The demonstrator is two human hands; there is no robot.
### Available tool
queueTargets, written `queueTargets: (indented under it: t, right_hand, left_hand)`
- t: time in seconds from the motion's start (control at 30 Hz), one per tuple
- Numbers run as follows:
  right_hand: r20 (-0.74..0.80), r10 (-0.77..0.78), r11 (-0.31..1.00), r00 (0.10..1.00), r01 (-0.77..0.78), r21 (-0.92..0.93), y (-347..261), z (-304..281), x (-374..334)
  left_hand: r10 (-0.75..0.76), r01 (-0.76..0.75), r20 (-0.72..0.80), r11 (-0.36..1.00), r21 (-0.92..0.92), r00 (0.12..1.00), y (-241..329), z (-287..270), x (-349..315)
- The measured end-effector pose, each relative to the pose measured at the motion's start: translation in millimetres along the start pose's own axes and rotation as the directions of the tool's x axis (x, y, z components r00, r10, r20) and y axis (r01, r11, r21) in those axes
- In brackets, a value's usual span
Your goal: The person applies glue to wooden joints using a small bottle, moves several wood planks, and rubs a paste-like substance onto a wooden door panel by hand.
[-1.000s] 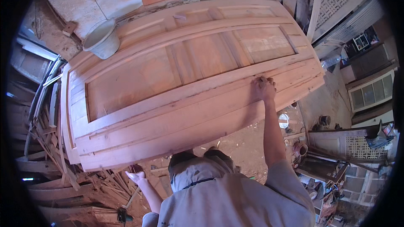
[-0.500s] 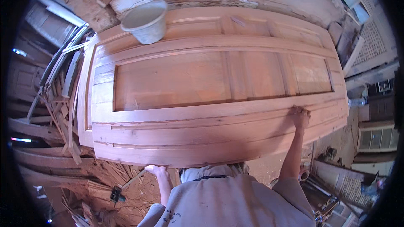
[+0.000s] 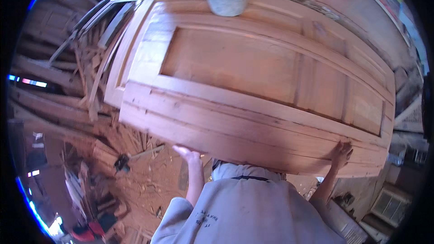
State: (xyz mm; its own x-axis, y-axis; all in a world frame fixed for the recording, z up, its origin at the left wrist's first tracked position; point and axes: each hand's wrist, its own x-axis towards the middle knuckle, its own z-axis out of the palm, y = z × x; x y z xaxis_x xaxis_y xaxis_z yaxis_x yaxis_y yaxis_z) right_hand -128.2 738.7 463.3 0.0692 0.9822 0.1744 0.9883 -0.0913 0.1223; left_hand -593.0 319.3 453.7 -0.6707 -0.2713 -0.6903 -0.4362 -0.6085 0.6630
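1. Door (image 3: 266, 74): it lies broadside beyond both hands, its near side just past the left hand and under the right hand.
2. Left hand (image 3: 186, 152): open, palm turned up, fingertips at the door's near edge – touching or just short of it, I cannot tell.
3. Right hand (image 3: 342, 154): on the near side of the door, fingers partly bent; whether it grips anything there is hidden.
4. Done, as far as it shows: the frame and sunken panels look joined into one piece, judging by the unbroken outline.
5. Left undone, as it seems: the wood looks bare – no paint shows – and dark lines and spots mark the part between the hands. How much has been worked cannot be told.
6. Around: a second door (image 3: 116, 88) beyond the left hand, farther out and leftward; a bucket (image 3: 227, 3) well beyond both hands; scrap wood (image 3: 94, 61) far to the left hand's left.
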Motion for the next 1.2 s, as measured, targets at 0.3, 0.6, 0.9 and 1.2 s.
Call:
queueTargets:
  t: [0.3, 0.6, 0.9, 1.2]
  right_hand:
    - [-0.076, -0.364, 0.908, 0.928, 0.371, 0.195, -11.1, -35.7, -14.4]
    - [0.262, -0.439, 0.891, 0.86, 0.377, 0.255, 12.9, -19.7, 27.5]
    - [-0.125, -0.373, 0.807, 0.919, 0.388, 0.444, 28.4, -43.2, -43.9]
    - [0.297, 0.375, 0.313, 0.878, -0.422, 0.851, 129.5, 26.0, -86.4]
  left_hand:
    - [-0.022, 0.031, 0.105, 0.996, -0.086, 0.994, -0.3, -47.2, 2.9]
    - [-0.069, 0.085, 0.195, 0.994, -0.075, 0.978, -32.3, -79.3, -3.2]
    - [-0.158, 0.135, 0.331, 0.987, 0.089, 0.93, -35.6, -95.8, -48.7]
    - [-0.205, 0.115, 0.502, 0.972, 0.205, 0.84, -45.6, -108.3, -34.6]
